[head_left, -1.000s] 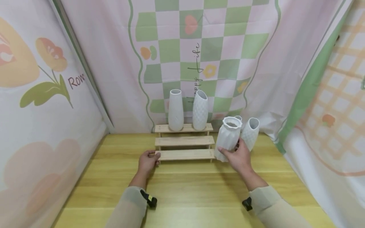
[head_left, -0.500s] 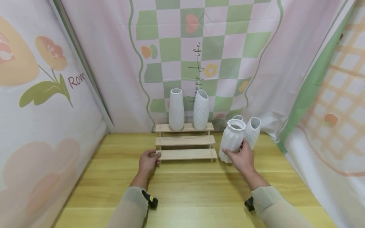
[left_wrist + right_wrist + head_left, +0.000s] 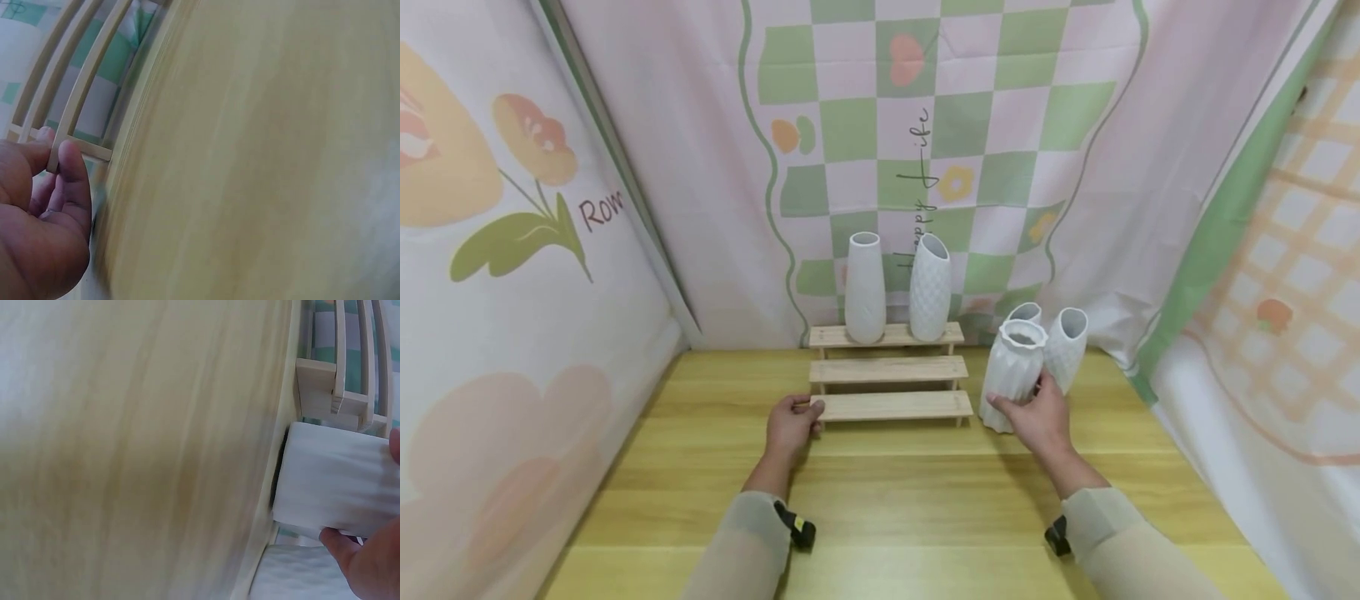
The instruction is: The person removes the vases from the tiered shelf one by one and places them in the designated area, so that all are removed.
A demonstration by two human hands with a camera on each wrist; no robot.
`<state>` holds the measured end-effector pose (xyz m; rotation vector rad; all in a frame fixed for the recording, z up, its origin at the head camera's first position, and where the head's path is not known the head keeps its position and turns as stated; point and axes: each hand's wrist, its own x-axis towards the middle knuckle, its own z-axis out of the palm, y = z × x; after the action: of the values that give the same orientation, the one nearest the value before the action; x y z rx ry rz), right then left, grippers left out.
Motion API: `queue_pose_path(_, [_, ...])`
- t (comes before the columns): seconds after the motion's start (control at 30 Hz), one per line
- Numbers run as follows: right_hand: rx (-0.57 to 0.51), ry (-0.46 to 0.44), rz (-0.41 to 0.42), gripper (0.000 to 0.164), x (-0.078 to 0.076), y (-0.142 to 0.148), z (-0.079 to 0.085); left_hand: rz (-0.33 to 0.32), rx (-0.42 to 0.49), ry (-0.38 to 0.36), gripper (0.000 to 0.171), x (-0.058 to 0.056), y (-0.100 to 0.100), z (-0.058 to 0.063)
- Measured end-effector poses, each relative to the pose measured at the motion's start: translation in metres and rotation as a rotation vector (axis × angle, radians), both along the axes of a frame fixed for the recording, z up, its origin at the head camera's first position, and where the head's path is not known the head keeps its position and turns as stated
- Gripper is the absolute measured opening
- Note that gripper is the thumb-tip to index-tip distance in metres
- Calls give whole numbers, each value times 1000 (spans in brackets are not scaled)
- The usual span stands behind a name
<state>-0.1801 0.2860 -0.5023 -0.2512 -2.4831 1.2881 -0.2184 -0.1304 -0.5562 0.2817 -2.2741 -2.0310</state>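
Note:
My left hand pinches the left end of the lowest step of a three-step wooden shelf; the left wrist view shows thumb and fingers on both faces of the slat. My right hand grips a white fluted vase with a scalloped rim, upright just right of the shelf. In the right wrist view, the lower end of this vase is close to the table. Behind it are a partly hidden white vase and a textured white vase with a slanted mouth.
On the top step stand a tall, smooth white vase and a diamond-textured vase. The wooden table ends at a checked cloth backdrop. Printed curtains hang at both sides.
My right hand has carried the fluted vase a little to the right and down, away from the shelf's right end. My left hand keeps its pinch on the lowest step.

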Motion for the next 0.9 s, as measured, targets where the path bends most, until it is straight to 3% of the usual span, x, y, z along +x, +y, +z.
queue_pose_path(0.23, [11, -9, -8, 100, -1, 3, -5, 3, -16, -8, 42, 1, 1, -2])
queue_pose_path(0.53, [-10, -25, 3, 103, -2, 3, -1, -2, -3, -9, 42, 1, 2, 5])
queue_pose_path(0.9, [43, -12, 45, 103, 2, 8, -1, 12, -7, -11, 41, 3, 4, 4])
